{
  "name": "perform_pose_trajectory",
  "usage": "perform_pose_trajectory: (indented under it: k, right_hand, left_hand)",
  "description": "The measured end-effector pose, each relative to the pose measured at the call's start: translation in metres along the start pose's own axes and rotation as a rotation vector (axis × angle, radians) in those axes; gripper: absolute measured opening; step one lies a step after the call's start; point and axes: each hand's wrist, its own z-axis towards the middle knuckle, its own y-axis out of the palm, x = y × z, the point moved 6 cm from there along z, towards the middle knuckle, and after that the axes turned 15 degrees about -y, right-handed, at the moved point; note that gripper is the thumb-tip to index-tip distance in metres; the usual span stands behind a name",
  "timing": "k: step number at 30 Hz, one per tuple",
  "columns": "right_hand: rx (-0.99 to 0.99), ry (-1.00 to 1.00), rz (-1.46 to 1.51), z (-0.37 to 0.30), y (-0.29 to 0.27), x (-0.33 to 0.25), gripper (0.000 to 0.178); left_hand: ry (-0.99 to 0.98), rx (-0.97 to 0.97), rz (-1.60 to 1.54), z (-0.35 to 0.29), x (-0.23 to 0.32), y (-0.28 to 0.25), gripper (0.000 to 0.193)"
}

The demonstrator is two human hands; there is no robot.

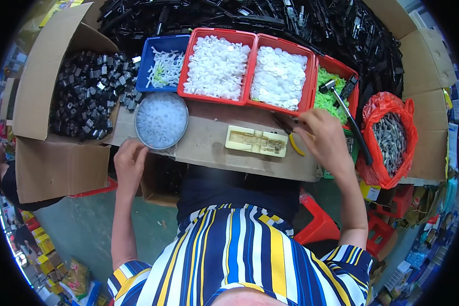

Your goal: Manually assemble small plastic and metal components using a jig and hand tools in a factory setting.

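Observation:
My left hand [129,162] is at the table's front edge, beside the lower left rim of a round tin [161,121] full of small translucent pieces. Its fingers are bent together; anything in them is too small to make out. At the right, my right hand [323,136] reaches in below the red trays, thumb and fingertips close together; what they hold, if anything, is unclear. Beneath its fingertips lie pliers with yellow handles [297,145]. Between the hands, a cream-coloured moulded block [256,141] with a long recess lies on the cardboard-covered table [203,145].
Red trays hold white pieces [217,69], white discs [279,76] and green pieces [327,102]. A hammer [351,115] leans over the green ones. A blue tray [159,56], a box of black parts [81,97], a red bag [387,140] and heaped black strips [250,18] surround them.

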Motion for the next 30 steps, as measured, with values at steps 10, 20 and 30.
perform_pose_trajectory:
  k: [10, 20, 30]
  right_hand:
    - [0.419, -0.133, -0.430, 0.182, -0.012, 0.099, 0.026]
    - [0.491, -0.014, -0.301, 0.188, -0.042, 0.162, 0.029]
    - [0.563, -0.102, -0.272, 0.155, -0.053, 0.119, 0.020]
  left_hand:
    - [-0.069, -0.020, -0.070, 0.009, -0.007, 0.003, 0.009]
    - [-0.086, -0.154, -0.157, 0.008, -0.007, 0.002, 0.012]
    - [-0.097, 0.003, -0.154, 0.026, -0.031, -0.035, 0.014]
